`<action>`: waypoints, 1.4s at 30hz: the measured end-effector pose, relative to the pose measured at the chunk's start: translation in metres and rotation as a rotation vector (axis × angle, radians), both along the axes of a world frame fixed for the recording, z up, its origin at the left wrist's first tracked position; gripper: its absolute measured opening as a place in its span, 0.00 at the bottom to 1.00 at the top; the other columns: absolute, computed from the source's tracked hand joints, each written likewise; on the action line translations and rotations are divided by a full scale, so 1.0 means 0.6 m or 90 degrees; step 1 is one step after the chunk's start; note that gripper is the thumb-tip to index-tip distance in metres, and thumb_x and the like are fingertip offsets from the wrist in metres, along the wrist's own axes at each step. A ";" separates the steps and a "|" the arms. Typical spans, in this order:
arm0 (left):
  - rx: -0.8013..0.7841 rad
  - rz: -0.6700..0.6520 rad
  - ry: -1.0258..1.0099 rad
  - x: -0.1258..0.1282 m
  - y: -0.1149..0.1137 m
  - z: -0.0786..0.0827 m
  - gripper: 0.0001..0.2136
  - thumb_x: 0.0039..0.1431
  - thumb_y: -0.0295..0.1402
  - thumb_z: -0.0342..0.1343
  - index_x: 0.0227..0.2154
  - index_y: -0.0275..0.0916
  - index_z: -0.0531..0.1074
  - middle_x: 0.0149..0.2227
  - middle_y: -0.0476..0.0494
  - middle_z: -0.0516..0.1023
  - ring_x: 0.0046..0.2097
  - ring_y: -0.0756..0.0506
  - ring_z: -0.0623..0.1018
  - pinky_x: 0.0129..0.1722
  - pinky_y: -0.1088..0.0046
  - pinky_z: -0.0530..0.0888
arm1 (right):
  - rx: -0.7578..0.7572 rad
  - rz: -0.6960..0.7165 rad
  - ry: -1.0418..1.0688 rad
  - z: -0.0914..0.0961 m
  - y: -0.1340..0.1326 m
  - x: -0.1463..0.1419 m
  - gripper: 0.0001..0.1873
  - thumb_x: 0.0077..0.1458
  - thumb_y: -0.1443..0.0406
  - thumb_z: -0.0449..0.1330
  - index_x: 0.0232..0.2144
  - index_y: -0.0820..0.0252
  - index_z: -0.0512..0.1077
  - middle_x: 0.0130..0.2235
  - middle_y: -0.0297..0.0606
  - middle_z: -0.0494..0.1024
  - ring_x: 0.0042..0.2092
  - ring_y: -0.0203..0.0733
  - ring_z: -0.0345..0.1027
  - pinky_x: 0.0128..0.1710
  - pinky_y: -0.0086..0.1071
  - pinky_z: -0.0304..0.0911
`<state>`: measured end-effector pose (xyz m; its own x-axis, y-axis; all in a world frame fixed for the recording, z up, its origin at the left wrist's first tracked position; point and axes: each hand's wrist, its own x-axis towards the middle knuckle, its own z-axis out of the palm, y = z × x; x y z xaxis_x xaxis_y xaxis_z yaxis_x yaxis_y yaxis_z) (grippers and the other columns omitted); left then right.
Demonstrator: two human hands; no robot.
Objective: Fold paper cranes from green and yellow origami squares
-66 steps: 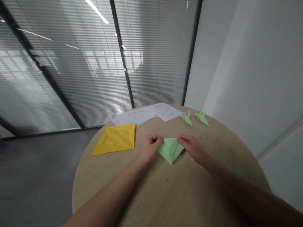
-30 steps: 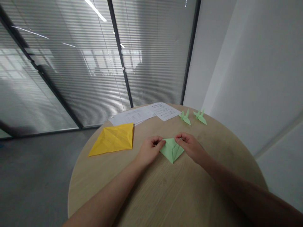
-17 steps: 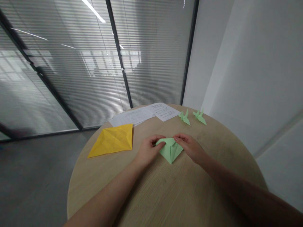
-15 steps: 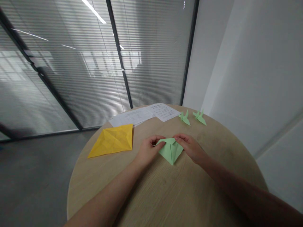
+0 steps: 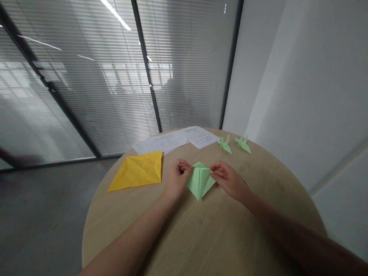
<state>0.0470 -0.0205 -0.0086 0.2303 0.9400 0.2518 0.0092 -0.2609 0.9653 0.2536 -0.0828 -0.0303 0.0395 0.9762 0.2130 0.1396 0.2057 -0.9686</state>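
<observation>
Green paper (image 5: 198, 183), 2 green birds (image 5: 226, 148) (image 5: 244, 147), yellow sheet (image 5: 138, 171).

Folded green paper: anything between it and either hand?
Nothing visible. The left hand and right hand are both at the edges of the folded green paper. The yellow paper lies clear to the left; the printed sheets and two paper birds lie farther back.

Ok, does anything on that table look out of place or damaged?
Nothing looks spilled, and the held green paper shows no clear tear. Only the printed sheets look askew, overlapping at different angles near the far edge of the table.
</observation>
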 end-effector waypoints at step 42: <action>0.092 -0.122 0.158 -0.003 -0.014 0.009 0.25 0.51 0.25 0.62 0.55 0.38 0.77 0.51 0.36 0.82 0.54 0.37 0.78 0.57 0.55 0.73 | 0.041 -0.071 -0.130 -0.019 0.006 0.004 0.17 0.56 0.58 0.66 0.47 0.52 0.71 0.45 0.37 0.78 0.37 0.40 0.73 0.33 0.31 0.71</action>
<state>0.0451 -0.0289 -0.0031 0.4704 0.8322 0.2936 0.1759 -0.4144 0.8929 0.2558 -0.0791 -0.0418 0.0963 0.9522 0.2898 0.3567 0.2388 -0.9032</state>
